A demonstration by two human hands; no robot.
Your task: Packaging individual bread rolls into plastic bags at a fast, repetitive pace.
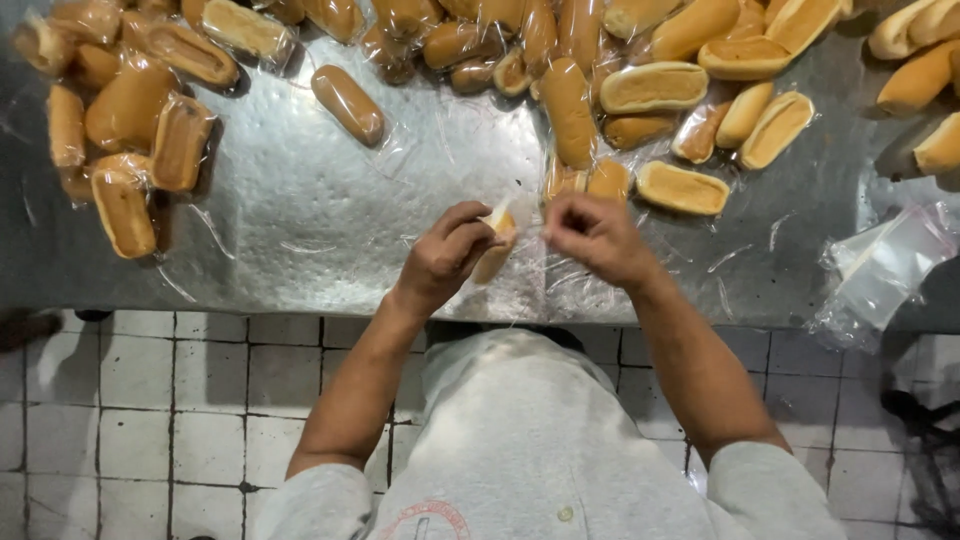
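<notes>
While left hand grips bun in clear bag, right hand fingers pinch film shut.

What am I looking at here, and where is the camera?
The camera sits on a person's head and looks straight down, so you see their own arms and grey shirt. The left hand holds a long bread roll in a clear wrapper; the right hand pinches the wrapper's edge. On the metal table lie wrapped rolls at the left, unwrapped rolls at the right, and a stack of clear bags.
</notes>
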